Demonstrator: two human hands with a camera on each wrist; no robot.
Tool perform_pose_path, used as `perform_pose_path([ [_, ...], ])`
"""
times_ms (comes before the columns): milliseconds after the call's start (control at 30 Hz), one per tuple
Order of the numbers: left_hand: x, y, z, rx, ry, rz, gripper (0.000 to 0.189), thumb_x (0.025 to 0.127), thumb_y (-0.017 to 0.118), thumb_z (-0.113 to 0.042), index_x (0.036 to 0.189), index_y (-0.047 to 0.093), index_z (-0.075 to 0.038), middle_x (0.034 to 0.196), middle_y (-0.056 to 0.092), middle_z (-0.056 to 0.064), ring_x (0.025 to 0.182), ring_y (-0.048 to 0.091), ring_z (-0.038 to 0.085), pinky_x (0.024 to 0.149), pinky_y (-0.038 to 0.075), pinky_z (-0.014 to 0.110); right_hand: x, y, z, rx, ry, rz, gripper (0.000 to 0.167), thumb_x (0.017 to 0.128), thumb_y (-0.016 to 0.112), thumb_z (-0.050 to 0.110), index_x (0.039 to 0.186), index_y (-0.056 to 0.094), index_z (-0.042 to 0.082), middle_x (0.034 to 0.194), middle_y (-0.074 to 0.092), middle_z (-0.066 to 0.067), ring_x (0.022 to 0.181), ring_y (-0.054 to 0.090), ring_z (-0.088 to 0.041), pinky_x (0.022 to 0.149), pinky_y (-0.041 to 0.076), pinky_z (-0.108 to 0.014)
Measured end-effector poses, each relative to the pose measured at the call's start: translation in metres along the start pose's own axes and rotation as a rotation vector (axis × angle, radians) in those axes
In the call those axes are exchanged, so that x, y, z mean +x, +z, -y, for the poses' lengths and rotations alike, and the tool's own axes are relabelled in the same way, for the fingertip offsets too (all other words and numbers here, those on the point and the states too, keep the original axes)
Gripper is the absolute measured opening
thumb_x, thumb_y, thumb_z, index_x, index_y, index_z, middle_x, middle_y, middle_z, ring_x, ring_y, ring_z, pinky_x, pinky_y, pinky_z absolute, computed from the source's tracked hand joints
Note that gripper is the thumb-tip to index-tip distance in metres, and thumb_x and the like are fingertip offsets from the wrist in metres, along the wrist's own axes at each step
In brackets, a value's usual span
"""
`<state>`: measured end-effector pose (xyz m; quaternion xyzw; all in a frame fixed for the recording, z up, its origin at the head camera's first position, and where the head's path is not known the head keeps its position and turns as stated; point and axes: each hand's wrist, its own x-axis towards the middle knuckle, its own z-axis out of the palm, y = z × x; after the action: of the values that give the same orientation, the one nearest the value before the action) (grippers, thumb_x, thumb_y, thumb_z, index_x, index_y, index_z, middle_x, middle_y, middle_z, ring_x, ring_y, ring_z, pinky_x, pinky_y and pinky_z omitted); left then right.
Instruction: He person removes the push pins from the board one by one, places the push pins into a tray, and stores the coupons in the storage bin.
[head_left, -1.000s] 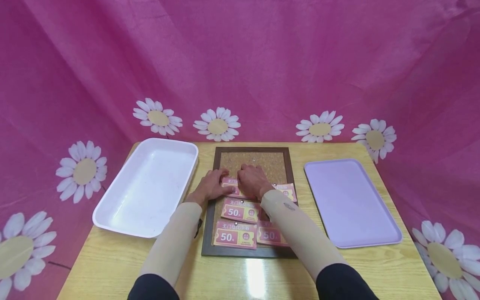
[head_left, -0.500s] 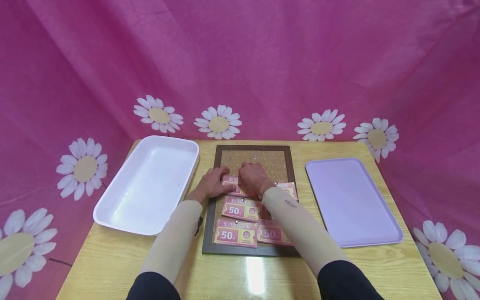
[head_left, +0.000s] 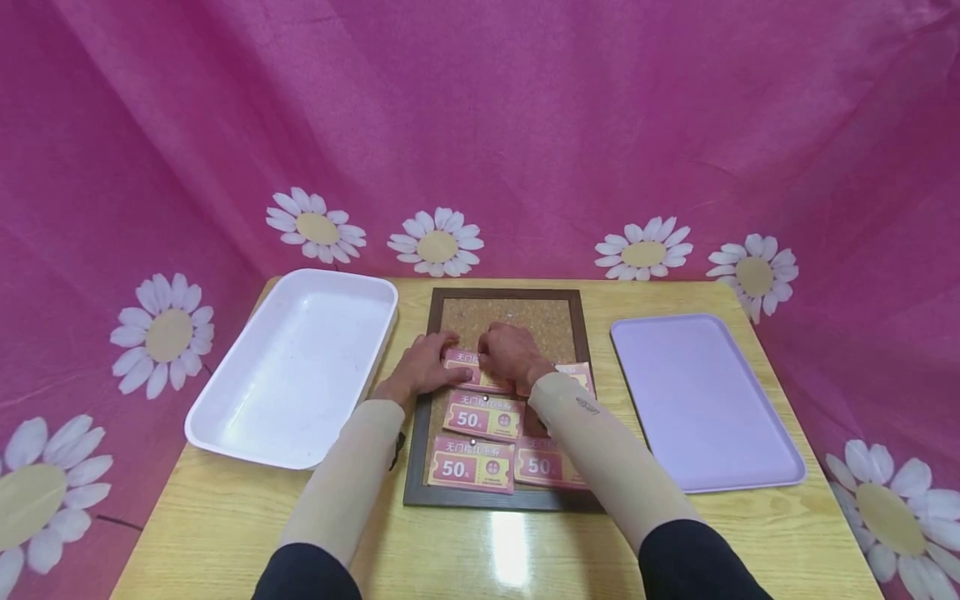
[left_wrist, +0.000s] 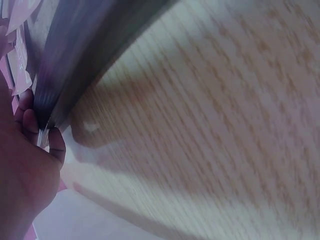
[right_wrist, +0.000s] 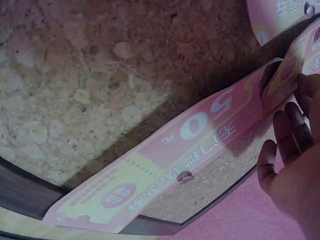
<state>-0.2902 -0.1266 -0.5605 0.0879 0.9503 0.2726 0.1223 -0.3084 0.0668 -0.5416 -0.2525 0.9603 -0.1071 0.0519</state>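
A dark-framed corkboard (head_left: pixel 540 310) lies on the table with several pink and yellow "50" coupons on its lower part, some with round pushpins at their top edges. My left hand (head_left: pixel 423 367) rests across the board's left frame, its thumb on the left end of the upper-left coupon (head_left: pixel 487 383). The left wrist view shows its fingers (left_wrist: pixel 57 145) at the frame edge. My right hand (head_left: pixel 513 354) is over that coupon's top edge with fingers curled; I cannot tell what is between the fingertips. Beside it, the upper-right coupon (right_wrist: pixel 210 127) bears a pushpin (right_wrist: pixel 185 177).
A deep white tray (head_left: pixel 296 454) stands left of the board. To its right lies a flat lilac tray (head_left: pixel 705 400). Everything is on a pale wooden table (head_left: pixel 442 554), with a pink flowered cloth (head_left: pixel 480 125) behind and at the sides.
My right hand has shifted slightly to the right, uncovering a little more of the upper-left coupon. My left hand stays in place. The view has shifted a little.
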Motion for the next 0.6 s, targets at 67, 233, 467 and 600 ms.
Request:
perform_pose_path([
  [67, -0.0001, 0.0004, 0.0002, -0.001, -0.003, 0.0, 0.085, 0.07, 0.071, -0.068, 0.139, 0.046, -0.025, 0.129, 0.055, 0.003, 0.112, 0.047, 0.022, 0.1, 0.042, 0.042, 0.0004, 0.0009, -0.0001, -0.021, -0.014, -0.003, 0.012, 0.088, 0.062, 0.027, 0.088, 0.073, 0.02, 0.09, 0.06, 0.001, 0.085, 0.06, -0.018, 0.078, 0.048, -0.042],
  [233, 0.0004, 0.0003, -0.0006, -0.014, -0.022, 0.004, 0.087, 0.069, 0.072, -0.069, 0.14, 0.046, -0.025, 0.131, 0.054, 0.002, 0.112, 0.046, 0.021, 0.102, 0.042, 0.042, 0.0015, 0.0019, 0.0011, -0.065, -0.032, -0.002, 0.014, 0.089, 0.06, 0.027, 0.086, 0.072, 0.02, 0.089, 0.059, 0.003, 0.085, 0.06, -0.018, 0.081, 0.046, -0.042],
  [467, 0.0004, -0.0007, -0.0023, -0.009, -0.026, 0.005, 0.089, 0.068, 0.072, -0.07, 0.14, 0.045, -0.025, 0.135, 0.053, 0.001, 0.113, 0.045, 0.021, 0.103, 0.041, 0.042, 0.0023, -0.0003, 0.0041, -0.116, -0.027, 0.021, 0.012, 0.088, 0.061, 0.026, 0.087, 0.072, 0.021, 0.093, 0.061, 0.002, 0.092, 0.061, -0.02, 0.087, 0.044, -0.044],
  [600, -0.0011, -0.0007, -0.0037, -0.014, -0.028, 0.001, 0.09, 0.068, 0.072, -0.07, 0.141, 0.045, -0.024, 0.137, 0.052, 0.001, 0.115, 0.045, 0.022, 0.105, 0.04, 0.043, 0.0028, -0.0015, 0.0051, -0.165, -0.034, 0.039, 0.011, 0.087, 0.062, 0.026, 0.09, 0.071, 0.02, 0.095, 0.061, 0.001, 0.094, 0.062, -0.02, 0.088, 0.045, -0.043],
])
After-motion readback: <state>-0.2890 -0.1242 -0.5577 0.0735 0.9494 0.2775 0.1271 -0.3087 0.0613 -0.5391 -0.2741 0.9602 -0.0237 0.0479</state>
